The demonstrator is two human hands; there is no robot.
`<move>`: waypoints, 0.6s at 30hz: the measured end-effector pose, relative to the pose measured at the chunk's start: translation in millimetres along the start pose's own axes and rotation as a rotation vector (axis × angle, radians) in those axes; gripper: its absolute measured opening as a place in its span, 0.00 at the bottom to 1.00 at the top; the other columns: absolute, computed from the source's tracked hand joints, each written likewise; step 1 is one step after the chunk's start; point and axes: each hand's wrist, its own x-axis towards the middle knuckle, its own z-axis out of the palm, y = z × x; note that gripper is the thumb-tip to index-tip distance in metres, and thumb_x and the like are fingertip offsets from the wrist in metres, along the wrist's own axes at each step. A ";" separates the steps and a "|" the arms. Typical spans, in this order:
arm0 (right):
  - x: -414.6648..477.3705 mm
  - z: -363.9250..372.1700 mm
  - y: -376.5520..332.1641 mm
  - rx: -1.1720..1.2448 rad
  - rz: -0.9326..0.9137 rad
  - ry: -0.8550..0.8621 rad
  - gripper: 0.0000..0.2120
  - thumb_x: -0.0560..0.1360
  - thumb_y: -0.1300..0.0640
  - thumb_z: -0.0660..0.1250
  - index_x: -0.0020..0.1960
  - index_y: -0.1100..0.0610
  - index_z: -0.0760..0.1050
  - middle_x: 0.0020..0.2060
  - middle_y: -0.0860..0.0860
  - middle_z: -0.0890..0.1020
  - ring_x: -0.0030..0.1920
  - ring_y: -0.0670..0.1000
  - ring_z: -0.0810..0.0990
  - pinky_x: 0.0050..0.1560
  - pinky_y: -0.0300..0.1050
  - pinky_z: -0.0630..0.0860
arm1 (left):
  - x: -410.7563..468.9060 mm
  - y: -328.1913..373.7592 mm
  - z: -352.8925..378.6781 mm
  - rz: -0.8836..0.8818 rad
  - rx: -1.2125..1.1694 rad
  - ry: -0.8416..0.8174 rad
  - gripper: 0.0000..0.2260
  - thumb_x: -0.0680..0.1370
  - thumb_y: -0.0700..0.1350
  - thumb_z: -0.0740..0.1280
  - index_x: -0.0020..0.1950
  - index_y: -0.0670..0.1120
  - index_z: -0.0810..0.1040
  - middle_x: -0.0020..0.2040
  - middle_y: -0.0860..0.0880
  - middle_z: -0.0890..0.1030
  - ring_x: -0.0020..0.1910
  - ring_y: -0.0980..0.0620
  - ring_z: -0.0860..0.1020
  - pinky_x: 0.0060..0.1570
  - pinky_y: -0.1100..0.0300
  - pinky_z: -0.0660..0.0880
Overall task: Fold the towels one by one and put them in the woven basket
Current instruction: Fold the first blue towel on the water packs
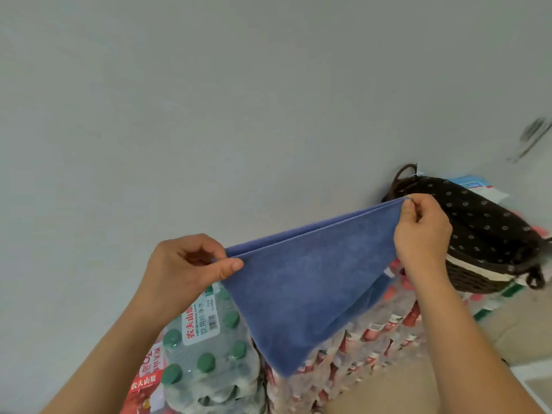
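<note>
towel: we see one blue terry-cloth towel (pixel 307 282), doubled over, held up in the air in front of a plain pale wall (pixel 209 100); two layers show along the top edge, and the bottom hangs down to a point.
left hand: our left hand (pixel 191 264) is closed on the towel's left top corner, thumb pressed against the curled fingers with the cloth between them.
right hand: our right hand (pixel 421 231) pinches the right top corner between thumb and fingertips, held higher than the left, so the top edge slopes up to the right.
basket: a dark brown woven basket (pixel 478 279) with a dotted brown fabric liner and a cream band sits behind and to the right of the right hand; loop handles at both ends; the wrist hides part of its near side. We cannot tell what is inside.
basket support: the basket rests on shrink-wrapped packs of red-labelled bottles (pixel 373 339), which run under the hanging towel.
lower left: a shrink-wrapped pack of clear water bottles with green caps (pixel 206 354) and a white label, below the left hand, just beside the towel's hanging edge.
behind basket: a white and light blue package (pixel 478 186), partly hidden.
towel vs basket: towel is out of the basket, to its left, touching only the hands as far as we see.
</note>
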 end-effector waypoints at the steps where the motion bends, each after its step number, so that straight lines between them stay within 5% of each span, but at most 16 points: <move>1: -9.7 -10.9 -2.4 -0.008 0.002 0.016 0.08 0.80 0.61 0.58 0.51 0.60 0.76 0.41 0.50 0.75 0.43 0.50 0.71 0.40 0.38 0.60 | -9.1 4.9 -2.1 0.008 -0.017 0.004 0.09 0.64 0.40 0.78 0.32 0.45 0.79 0.27 0.49 0.77 0.26 0.57 0.70 0.27 0.69 0.67; 6: -39.3 -66.9 -8.9 -0.129 -0.019 0.077 0.09 0.79 0.59 0.59 0.53 0.59 0.77 0.41 0.51 0.77 0.44 0.53 0.74 0.46 0.41 0.65 | -46.1 20.7 -7.4 -0.004 -0.090 -0.239 0.10 0.64 0.46 0.76 0.44 0.51 0.84 0.34 0.48 0.83 0.31 0.53 0.79 0.35 0.63 0.76; 10: -26.4 -82.4 -19.4 -0.136 -0.057 0.063 0.10 0.78 0.55 0.59 0.49 0.55 0.78 0.39 0.51 0.79 0.41 0.57 0.79 0.48 0.50 0.75 | -61.8 17.0 0.2 0.056 0.050 -0.406 0.05 0.72 0.43 0.74 0.38 0.53 0.84 0.35 0.49 0.84 0.33 0.55 0.80 0.37 0.62 0.77; 12: -13.8 -64.9 -31.1 -0.132 -0.099 0.038 0.09 0.77 0.55 0.58 0.46 0.56 0.76 0.39 0.55 0.80 0.42 0.61 0.79 0.46 0.54 0.76 | -68.9 8.1 4.8 0.085 0.176 -0.427 0.06 0.75 0.45 0.71 0.38 0.53 0.82 0.33 0.52 0.82 0.33 0.55 0.80 0.39 0.59 0.77; 15: -4.1 0.4 -55.2 -0.216 -0.218 -0.075 0.09 0.79 0.60 0.58 0.47 0.60 0.77 0.46 0.60 0.79 0.48 0.60 0.75 0.43 0.43 0.61 | -81.7 -21.8 8.7 0.023 0.285 -0.409 0.08 0.77 0.48 0.68 0.38 0.52 0.79 0.32 0.53 0.81 0.33 0.55 0.79 0.40 0.57 0.77; 18: -27.8 89.2 -72.5 -0.188 -0.297 -0.310 0.11 0.80 0.59 0.57 0.53 0.61 0.77 0.51 0.59 0.76 0.49 0.57 0.74 0.43 0.37 0.60 | -101.0 -65.0 12.0 -0.169 0.323 -0.376 0.08 0.78 0.47 0.66 0.40 0.48 0.79 0.32 0.52 0.82 0.32 0.58 0.80 0.39 0.60 0.77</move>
